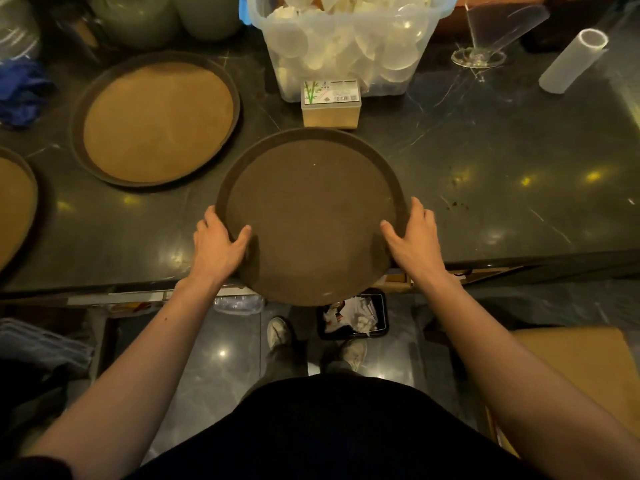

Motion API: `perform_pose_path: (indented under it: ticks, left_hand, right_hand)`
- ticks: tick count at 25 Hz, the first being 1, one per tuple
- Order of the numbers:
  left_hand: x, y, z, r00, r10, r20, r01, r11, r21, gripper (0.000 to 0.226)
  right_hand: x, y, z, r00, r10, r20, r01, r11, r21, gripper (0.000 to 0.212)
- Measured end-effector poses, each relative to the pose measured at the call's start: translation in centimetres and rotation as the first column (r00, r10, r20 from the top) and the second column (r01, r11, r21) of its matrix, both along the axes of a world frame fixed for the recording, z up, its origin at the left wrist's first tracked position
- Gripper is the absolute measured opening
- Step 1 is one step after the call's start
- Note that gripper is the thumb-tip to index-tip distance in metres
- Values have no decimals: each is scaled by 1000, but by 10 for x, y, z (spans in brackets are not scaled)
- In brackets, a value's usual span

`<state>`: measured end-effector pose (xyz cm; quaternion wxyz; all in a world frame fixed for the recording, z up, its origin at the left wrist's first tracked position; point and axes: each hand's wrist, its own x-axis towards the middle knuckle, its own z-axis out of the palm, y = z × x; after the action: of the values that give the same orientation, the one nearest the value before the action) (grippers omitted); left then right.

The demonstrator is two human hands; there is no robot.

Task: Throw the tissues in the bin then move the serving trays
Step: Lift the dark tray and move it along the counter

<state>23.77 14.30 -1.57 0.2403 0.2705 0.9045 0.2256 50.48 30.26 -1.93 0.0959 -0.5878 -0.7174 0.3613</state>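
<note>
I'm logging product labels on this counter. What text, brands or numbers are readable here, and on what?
No text can be read.
Small box in front of the clear plastic tub: its lid label shows a green bamboo drawing, a barcode and lines of print, all too small and blurred to read.
Trays, glass, roll: no print visible.

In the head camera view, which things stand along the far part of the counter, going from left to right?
Blue cloth → tan-lined round tray → clear plastic tub of cups → stemmed glass → white roll.
</note>
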Motion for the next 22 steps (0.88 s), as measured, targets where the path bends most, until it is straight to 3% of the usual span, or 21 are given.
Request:
perform_pose_path:
  ticks: [8,14,22]
  left_hand:
    - [-28,18,-6,995,69,67,-71,997,24,82]
    - [-22,9,-3,984,177,-21,-170,968,185,70]
    - [0,-47,22,923,369,-110,-319,893,317,62]
  right_hand:
    - [-18,-3,-3,992,-121,19,122,991,-47,75]
    - [-17,-5,1,974,-207,-97,214,974,69,56]
    - [-28,-21,15,969,-101,-225,138,978,158,50]
